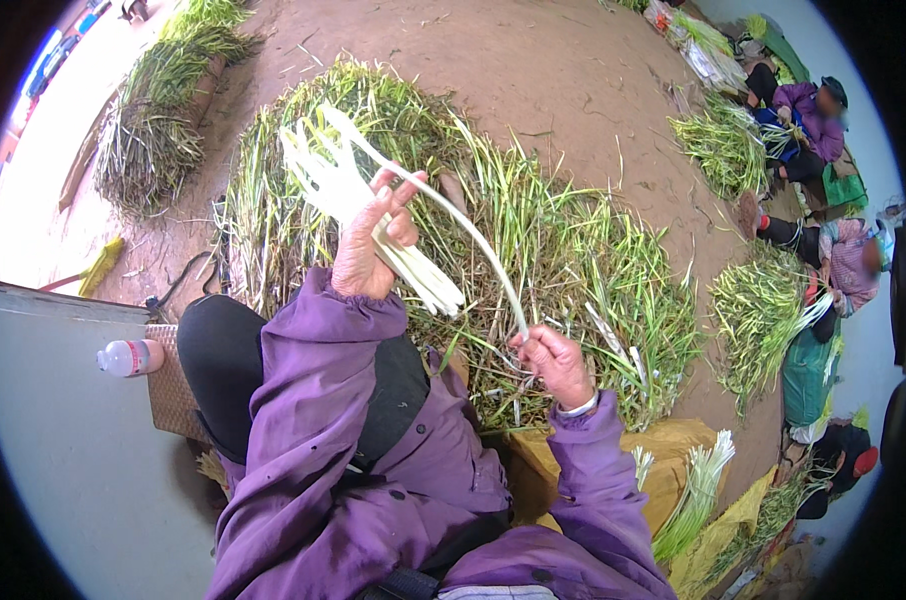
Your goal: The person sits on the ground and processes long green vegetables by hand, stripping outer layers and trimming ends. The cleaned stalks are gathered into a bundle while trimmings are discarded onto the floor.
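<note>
My left hand (374, 240) grips a bundle of pale, cleaned stalks (415, 270), which look like garlic chives or a similar leafy vegetable. Its index and middle fingers point upward. One long white stalk (468, 225) arcs from the top of the bundle, past the left fingers, down to my right hand (556, 366). The right thumb and fingertips pinch that stalk's lower end. Beneath both hands spreads a broad heap of green leaves and brown, withered plant waste (498, 187).
A bundle of cleaned stalks (697, 487) rests on a yellow-brown sack (667, 442) at lower right. Left are a plastic bottle (132, 358), a woven seat (172, 390) and a yellow broom (100, 266). Another leafy pile (160, 112) lies upper left. Several people (847, 262) sit along the right wall.
</note>
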Available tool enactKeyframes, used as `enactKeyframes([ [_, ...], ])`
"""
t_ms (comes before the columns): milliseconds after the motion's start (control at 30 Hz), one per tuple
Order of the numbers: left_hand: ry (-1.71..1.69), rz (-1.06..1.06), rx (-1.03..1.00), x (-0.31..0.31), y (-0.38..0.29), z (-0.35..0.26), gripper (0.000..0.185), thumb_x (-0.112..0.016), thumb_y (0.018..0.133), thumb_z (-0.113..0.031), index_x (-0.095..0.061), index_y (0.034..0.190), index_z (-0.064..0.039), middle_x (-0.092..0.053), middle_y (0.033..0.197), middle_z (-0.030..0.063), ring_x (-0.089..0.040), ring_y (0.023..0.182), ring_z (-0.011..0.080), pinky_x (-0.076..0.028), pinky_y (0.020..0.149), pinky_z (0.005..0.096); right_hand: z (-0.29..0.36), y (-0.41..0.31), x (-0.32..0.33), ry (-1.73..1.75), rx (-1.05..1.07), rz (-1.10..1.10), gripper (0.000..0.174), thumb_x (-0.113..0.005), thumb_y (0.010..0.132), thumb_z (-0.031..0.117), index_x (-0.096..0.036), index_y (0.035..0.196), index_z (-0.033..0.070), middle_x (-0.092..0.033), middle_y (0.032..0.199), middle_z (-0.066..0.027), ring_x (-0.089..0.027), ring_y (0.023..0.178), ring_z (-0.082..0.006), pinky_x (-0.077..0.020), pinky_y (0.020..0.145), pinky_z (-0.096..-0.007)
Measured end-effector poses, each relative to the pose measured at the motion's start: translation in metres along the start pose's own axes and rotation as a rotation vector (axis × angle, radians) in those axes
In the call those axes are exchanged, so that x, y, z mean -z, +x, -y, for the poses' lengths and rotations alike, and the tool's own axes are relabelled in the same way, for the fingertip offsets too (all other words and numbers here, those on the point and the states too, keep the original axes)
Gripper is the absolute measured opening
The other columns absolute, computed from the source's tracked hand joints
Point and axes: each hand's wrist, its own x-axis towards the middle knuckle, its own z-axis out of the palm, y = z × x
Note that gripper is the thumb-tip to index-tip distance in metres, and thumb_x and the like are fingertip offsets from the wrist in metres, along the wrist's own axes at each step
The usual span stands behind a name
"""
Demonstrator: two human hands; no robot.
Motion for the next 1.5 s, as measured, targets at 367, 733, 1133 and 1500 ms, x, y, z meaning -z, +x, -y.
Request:
enactKeyframes([
  [367, 0.085, 0.013, 0.266, -0.008, -0.013, 0.005, 0.065, -0.060, 0.079, -0.017, -0.022, 0.131, -0.002, -0.043, 0.121, 0.0154, -0.046, 0.113, 0.0251, -0.042, 0.094, 0.0405, 0.055, 0.050, -0.050, -0.345, 0.393, 0.084, 0.010, -0.050, 0.084, 0.009, -0.052, 0.083, -0.001, -0.050, 0.067, -0.0097, -0.049, 0.057, -0.0173, -0.0402, 0.054, -0.0278],
  [733, -0.200, 0.364, -0.175, -0.077, 0.003, -0.130, 0.040, -0.039, 0.090, -0.010, -0.029, 0.127, 0.002, -0.037, 0.058, -0.0016, -0.033, 0.042, 0.0078, -0.032, 0.039, 0.0236, -0.189, 0.116, -0.015, -0.067, -0.473, -0.444, 0.019, -0.056, 0.081, 0.019, -0.053, 0.088, 0.001, -0.059, 0.071, -0.0090, -0.057, 0.061, -0.0147, -0.0476, 0.054, -0.0273],
  [1133, -0.303, 0.243, 0.212, -0.022, 0.021, -0.008, 0.015, -0.050, 0.086, -0.016, -0.049, 0.094, -0.003, -0.052, 0.076, 0.0016, -0.054, 0.069, 0.0131, -0.047, 0.075, 0.0339, -0.185, 0.089, 0.057, -0.214, -0.311, -0.525, 0.014, -0.061, 0.077, 0.016, -0.058, 0.084, 0.006, -0.058, 0.075, -0.0045, -0.053, 0.062, -0.0153, -0.0435, 0.054, -0.0290],
  [1500, -0.110, 0.027, 0.186, -0.020, 0.012, 0.003, 0.025, -0.048, 0.088, -0.015, -0.044, 0.110, -0.003, -0.044, 0.068, -0.0014, -0.038, 0.048, 0.0048, -0.032, 0.044, 0.0201, -0.082, 0.031, 0.067, 0.486, -0.216, -0.270, 0.057, -0.059, 0.077, 0.006, -0.035, 0.128, 0.004, -0.055, 0.090, -0.0064, -0.054, 0.076, -0.0165, -0.0488, 0.070, -0.0298],
])
